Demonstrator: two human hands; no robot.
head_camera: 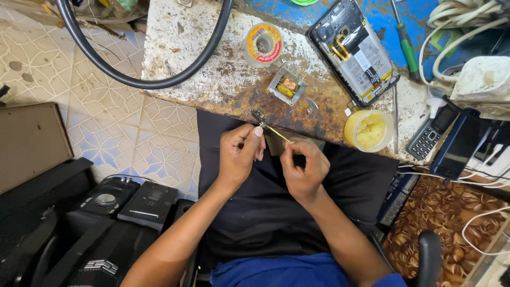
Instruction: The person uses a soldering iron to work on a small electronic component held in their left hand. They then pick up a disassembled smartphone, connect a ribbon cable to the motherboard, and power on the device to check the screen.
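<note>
While both hands work at the scarred bench edge (223,98), left hand (240,155) and right hand (304,169) pinch, apparently, a thin gold-coloured flex strip with a small dark circuit board (264,123).

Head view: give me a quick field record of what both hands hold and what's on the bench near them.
left hand: pinches a small dark circuit part at the bench edge
right hand: grips thin tweezers, tips at the part
bench: worn, white and rusty brown
opened phone: back off, lying flat, far side of bench
solder spool: left of the phone
small transformer: between spool and hands
yellow paste tub: open, right of the hands
green screwdriver: right of the phone
</note>
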